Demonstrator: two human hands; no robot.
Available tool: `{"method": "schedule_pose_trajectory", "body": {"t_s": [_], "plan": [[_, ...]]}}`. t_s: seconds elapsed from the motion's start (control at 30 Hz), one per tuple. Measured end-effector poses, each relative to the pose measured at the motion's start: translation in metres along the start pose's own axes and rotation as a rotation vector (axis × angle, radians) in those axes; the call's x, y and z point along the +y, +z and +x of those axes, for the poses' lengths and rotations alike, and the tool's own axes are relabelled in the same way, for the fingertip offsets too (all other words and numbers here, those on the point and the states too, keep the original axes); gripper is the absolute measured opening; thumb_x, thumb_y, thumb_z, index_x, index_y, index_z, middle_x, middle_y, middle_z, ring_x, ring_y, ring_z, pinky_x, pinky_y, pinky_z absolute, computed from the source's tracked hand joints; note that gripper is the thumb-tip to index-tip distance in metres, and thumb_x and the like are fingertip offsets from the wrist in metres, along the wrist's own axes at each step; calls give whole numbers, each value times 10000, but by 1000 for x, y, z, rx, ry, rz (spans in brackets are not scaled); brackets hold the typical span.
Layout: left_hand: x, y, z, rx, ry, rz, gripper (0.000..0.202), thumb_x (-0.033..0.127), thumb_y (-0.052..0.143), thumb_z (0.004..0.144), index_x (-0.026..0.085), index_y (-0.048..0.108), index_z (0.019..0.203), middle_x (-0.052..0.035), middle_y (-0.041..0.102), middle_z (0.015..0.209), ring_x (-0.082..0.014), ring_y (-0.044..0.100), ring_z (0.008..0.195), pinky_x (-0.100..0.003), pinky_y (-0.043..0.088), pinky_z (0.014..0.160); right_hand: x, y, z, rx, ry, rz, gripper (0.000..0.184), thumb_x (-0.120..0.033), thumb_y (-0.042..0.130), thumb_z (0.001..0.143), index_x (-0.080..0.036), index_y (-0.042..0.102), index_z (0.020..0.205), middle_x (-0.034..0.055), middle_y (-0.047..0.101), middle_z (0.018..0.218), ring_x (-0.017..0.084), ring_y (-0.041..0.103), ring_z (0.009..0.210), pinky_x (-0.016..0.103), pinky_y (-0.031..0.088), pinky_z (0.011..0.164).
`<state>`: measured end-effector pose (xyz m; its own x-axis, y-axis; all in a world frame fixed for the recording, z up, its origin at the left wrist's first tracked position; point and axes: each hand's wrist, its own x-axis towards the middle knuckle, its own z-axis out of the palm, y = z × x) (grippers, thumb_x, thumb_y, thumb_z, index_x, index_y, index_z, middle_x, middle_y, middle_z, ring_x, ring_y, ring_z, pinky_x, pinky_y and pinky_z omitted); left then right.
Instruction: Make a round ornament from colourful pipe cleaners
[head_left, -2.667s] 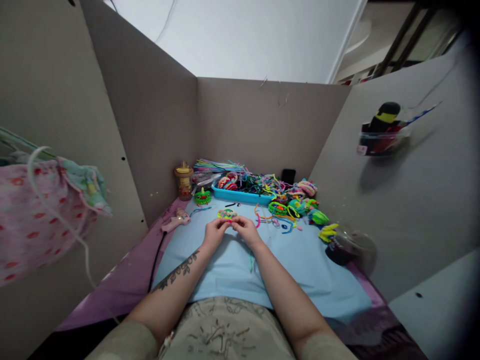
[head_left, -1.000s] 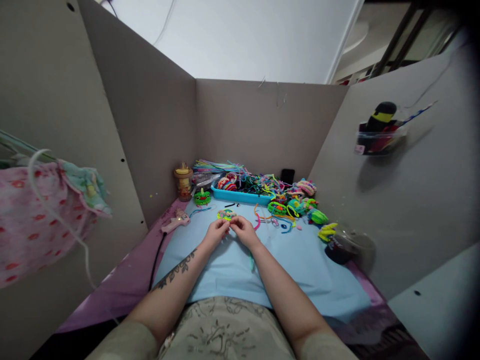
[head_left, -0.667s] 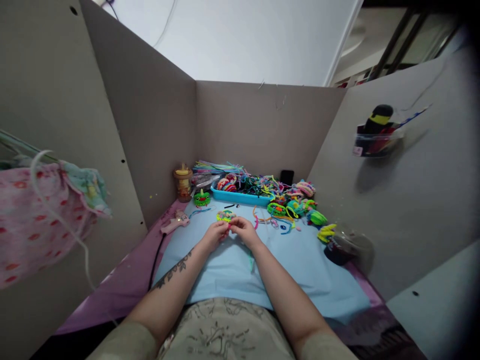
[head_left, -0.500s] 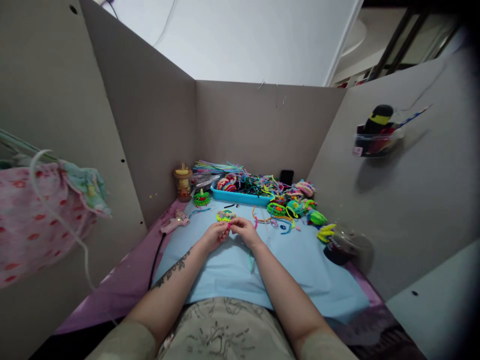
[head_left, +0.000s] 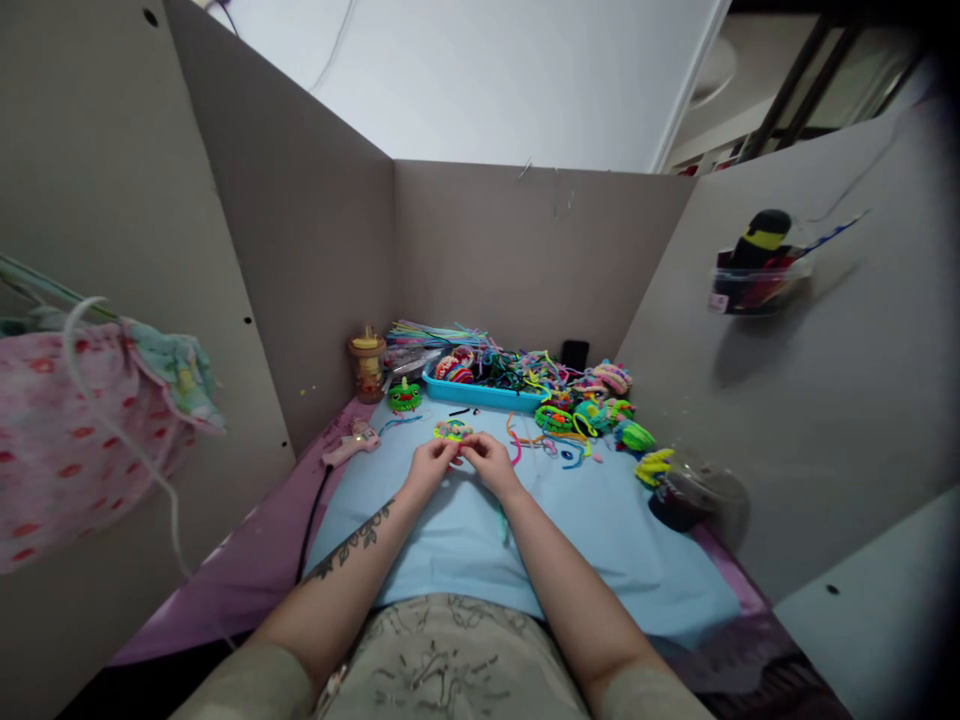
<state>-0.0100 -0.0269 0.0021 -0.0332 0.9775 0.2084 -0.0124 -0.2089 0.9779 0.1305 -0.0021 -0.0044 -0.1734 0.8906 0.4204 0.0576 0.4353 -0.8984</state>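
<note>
Both hands meet over the light blue cloth (head_left: 592, 545), fingertips nearly touching! The left hand (head_left: 430, 468), below a forearm tattooed with a leafy pattern, pinches a small pinkish-red piece (head_left: 459, 449), and the right hand (head_left: 490, 463) pinches it from the other side; the fingers cover most of it, so its shape is hard to tell. Just beyond the fingertips lies a round, fuzzy yellow and multicoloured piece (head_left: 452, 429). Close by on the right, a bent, bright pink fuzzy strip (head_left: 517, 452) rests on the cloth, while a teal strip (head_left: 502, 522) lies nearer the body, beside the right forearm. Over on the left sits a pale pink pistol-shaped tool (head_left: 351, 445). At the back, a long bright blue plastic tray (head_left: 487, 394) brims with tangled coloured strips, and a green fuzzy figure (head_left: 405, 397) sits near its left end.
</note>
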Motion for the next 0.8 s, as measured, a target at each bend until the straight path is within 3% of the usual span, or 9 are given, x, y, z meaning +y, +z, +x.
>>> {"method": "schedule_pose_trajectory", "body": {"t_s": [0.8], "plan": [[4, 0, -3, -57, -51, -35, 417, 486, 687, 654, 96, 694, 800, -69, 665, 651, -144, 596, 572, -209, 374, 489, -2, -4, 0, -21, -103, -37, 75, -236, 603, 754, -194, 662, 770, 19, 604, 769, 164, 593, 742, 277, 471, 696]]}}
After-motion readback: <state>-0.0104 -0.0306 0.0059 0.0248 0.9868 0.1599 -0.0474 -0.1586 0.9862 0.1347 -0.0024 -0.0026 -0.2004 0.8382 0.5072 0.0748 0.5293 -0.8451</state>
